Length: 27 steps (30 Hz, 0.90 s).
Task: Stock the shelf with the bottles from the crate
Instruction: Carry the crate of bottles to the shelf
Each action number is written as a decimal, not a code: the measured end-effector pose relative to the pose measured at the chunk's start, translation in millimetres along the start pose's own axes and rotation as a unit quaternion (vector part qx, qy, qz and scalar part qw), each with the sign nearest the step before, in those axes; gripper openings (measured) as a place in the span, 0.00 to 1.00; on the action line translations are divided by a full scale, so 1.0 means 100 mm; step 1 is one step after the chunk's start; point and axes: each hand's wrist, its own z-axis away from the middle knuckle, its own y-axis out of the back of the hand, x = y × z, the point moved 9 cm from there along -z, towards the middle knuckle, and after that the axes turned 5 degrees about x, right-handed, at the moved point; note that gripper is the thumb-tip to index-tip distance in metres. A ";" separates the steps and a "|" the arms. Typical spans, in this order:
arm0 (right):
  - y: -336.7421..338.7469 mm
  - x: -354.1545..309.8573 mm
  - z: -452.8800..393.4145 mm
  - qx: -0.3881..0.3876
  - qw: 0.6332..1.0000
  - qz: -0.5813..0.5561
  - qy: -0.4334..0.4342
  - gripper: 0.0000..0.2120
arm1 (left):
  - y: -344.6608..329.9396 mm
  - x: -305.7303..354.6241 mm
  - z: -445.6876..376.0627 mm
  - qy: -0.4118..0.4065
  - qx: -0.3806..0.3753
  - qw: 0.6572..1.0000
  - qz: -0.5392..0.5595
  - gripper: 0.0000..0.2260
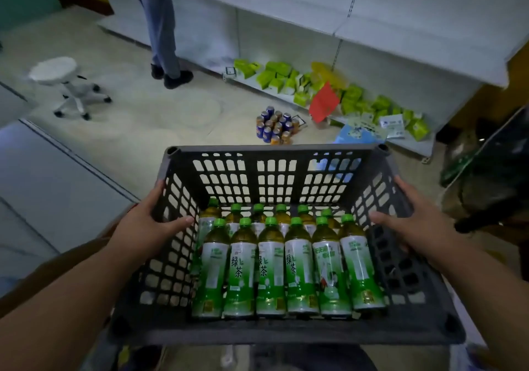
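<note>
– Since that grey plastic crate (274, 333) is carried off the floor with about a dozen green tea bottles (270, 267) inside, how does it handle?

– Heavy, I'd judge: the bottles look full, bunched in two rows toward the near wall, so the load sits on the carrier's side. The lattice walls seem stiff enough.

– And the hands?

– Left hand (148, 224) wraps the left rim, thumb inside; right hand (412, 221) does the same on the right rim. Both are closed on the crate, near its middle.

– For the white shelf (415, 21) ahead?

– Take each bottle round the label or under the green cap; smooth plastic, likely slippery, hardly fragile
</note>
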 end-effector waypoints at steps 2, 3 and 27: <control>-0.18 -0.24 -0.58 -0.020 0.999 0.026 0.014 0.54 | 0.00 0.07 -0.43 0.022 0.006 1.000 0.012 0.46; -0.28 -0.36 -0.88 -0.031 0.998 0.041 0.020 0.54 | 0.00 0.10 -0.65 0.035 0.010 0.999 0.023 0.47; -4.75 -4.89 -5.76 -0.251 0.941 0.097 0.205 0.54 | 2.38 -0.20 -5.40 0.167 0.244 0.947 0.123 0.47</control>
